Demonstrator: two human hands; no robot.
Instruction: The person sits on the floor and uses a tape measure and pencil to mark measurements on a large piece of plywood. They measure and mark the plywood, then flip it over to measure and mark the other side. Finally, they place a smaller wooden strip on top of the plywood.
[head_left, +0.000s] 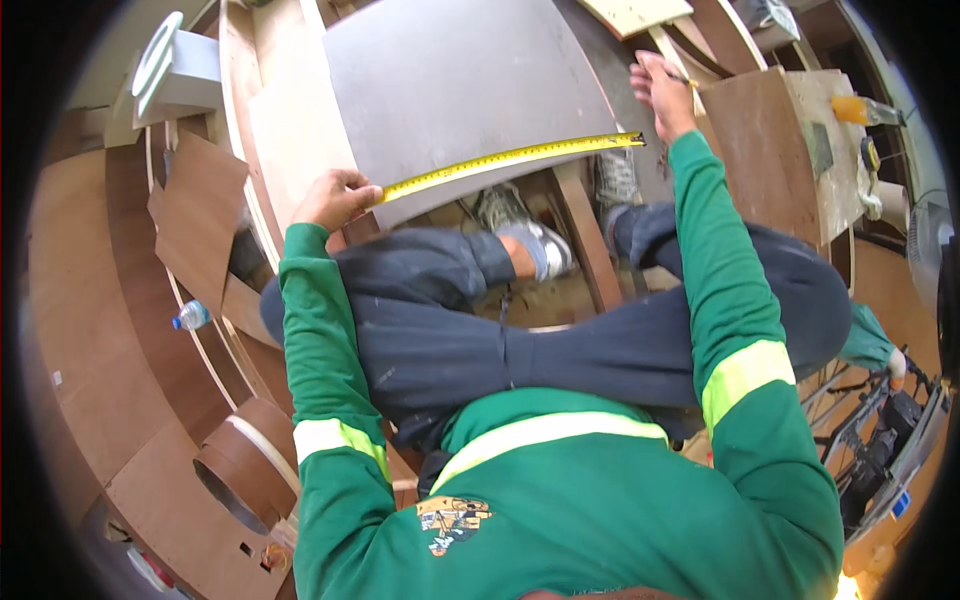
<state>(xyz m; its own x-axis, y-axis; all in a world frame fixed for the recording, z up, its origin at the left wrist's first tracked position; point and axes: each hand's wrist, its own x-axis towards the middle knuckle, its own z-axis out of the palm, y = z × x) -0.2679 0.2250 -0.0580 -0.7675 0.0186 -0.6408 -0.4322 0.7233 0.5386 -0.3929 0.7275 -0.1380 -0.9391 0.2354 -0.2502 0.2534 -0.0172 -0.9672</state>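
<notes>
My left hand (339, 201) pinches a yellow tape measure blade (510, 157) at its left end. The blade stretches across the near part of a large grey sheet panel (465, 82), and its dark-tipped right end reaches past the panel's right edge. My right hand (661, 94) is raised beyond that end, apart from the blade. A slim dark and yellow pencil-like object (684, 79) is in its fingers, partly hidden. My shoes (517, 217) are below the panel's near edge, beside a brown wooden strip (586, 236).
Left are a brown board piece (201, 217), a plastic bottle (193, 315) and a roll of brown edging (251, 461). A wooden box (761, 150) stands right, near a bottle of orange liquid (855, 110). A fan (930, 244) and a wheeled metal frame (874, 450) are farther right.
</notes>
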